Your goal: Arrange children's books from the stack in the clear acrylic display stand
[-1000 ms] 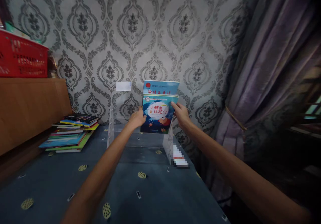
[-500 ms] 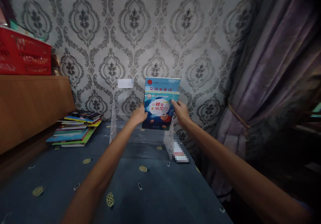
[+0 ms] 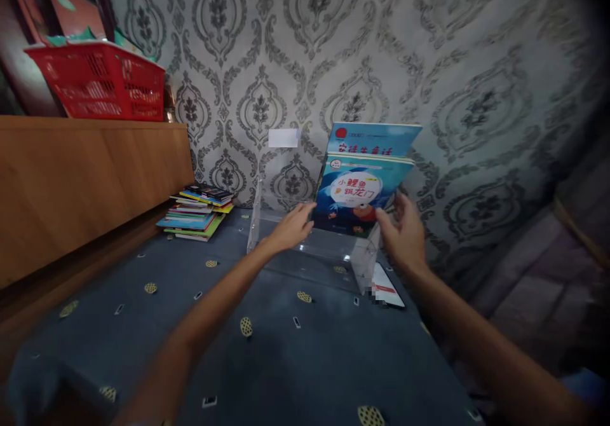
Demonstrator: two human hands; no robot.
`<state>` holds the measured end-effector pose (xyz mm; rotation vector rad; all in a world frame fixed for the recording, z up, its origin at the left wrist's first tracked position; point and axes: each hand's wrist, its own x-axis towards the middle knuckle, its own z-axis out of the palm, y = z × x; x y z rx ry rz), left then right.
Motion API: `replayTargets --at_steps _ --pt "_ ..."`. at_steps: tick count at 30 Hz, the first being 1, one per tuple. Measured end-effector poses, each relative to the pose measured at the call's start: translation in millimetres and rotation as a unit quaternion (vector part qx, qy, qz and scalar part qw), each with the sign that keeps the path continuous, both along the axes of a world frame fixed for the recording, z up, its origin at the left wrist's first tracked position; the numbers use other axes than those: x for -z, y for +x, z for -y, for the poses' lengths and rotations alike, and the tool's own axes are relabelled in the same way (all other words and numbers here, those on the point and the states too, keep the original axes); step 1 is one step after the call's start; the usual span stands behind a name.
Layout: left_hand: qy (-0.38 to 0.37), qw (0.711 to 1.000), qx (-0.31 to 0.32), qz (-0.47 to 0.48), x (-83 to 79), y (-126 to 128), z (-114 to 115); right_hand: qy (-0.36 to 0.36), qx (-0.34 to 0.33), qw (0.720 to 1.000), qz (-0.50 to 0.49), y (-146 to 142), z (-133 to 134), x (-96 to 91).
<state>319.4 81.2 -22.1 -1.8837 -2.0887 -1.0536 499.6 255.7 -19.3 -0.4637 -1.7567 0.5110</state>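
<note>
Two picture books stand one before the other on the right side of a clear plastic book rack (image 3: pixel 305 254). The front one is a blue picture book (image 3: pixel 350 191) with a fish and a white title patch on its cover. Behind it, the top of a lighter blue book (image 3: pixel 376 138) with red lettering shows. My left hand (image 3: pixel 293 226) is at the front book's left edge, fingers stretched out. My right hand (image 3: pixel 404 232) is open by the lower right corner, thumb close to the cover and fingers apart from it. Whether the fingertips still touch is unclear.
Left of the rack lies a stack of books (image 3: pixel 197 213) on the dark patterned cloth (image 3: pixel 267 375). A phone (image 3: pixel 388 286) lies by the rack's right side. A red basket (image 3: pixel 107 86) sits on a wooden cabinet (image 3: pixel 95 178). A patterned wall (image 3: pixel 260 105) stands behind.
My hands have loosened from the front book, the right one opening away from its edge. The books now stand in the rack, leaning back. The view has turned left.
</note>
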Motion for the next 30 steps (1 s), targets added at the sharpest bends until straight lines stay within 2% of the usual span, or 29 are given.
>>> replayTargets --at_steps 2,4,6,8,10,12,15,17,18,21,24,27,30 --pt "-0.005 1.000 0.003 -0.013 13.2 -8 28 0.033 0.012 0.999 0.016 7 24 17.3" --pt "-0.019 0.999 -0.036 -0.011 25.7 -22 56 0.054 -0.045 0.996 0.055 10 52 37.8" --pt "-0.042 0.992 -0.118 0.016 36.4 -43 80 0.025 -0.159 0.976 0.149 8 83 61.2" --pt "-0.060 0.974 -0.213 0.047 43.3 -70 100 -0.027 -0.257 0.931 0.259 0 117 85.3" --pt "-0.088 0.936 -0.339 0.040 45.7 -102 112 -0.057 -0.299 0.897 0.321 -14 152 106.9" --pt "-0.107 0.913 -0.393 0.024 44.8 -133 118 -0.061 -0.334 0.874 0.348 -31 185 123.7" --pt "-0.134 0.885 -0.447 -0.012 42.5 -172 115 -0.063 -0.395 0.842 0.362 -56 224 140.6" --pt "-0.144 0.872 -0.466 -0.041 42.5 -191 107 -0.063 -0.412 0.827 0.376 -68 240 149.9" --pt "-0.147 0.868 -0.471 -0.056 43.1 -199 101 -0.066 -0.407 0.835 0.366 -72 244 154.6" --pt "-0.152 0.864 -0.470 -0.096 46.4 -218 80 -0.081 -0.408 0.839 0.351 -79 249 168.5" --pt "-0.190 0.859 -0.449 -0.159 50.6 -234 59 -0.079 -0.419 0.836 0.345 -81 248 180.3" --pt "-0.244 0.837 -0.437 -0.220 53.7 -251 45 -0.083 -0.435 0.831 0.337 -81 247 189.4" --pt "-0.274 0.821 -0.450 -0.221 53.9 -266 35 -0.097 -0.446 0.826 0.330 -80 246 195.6"
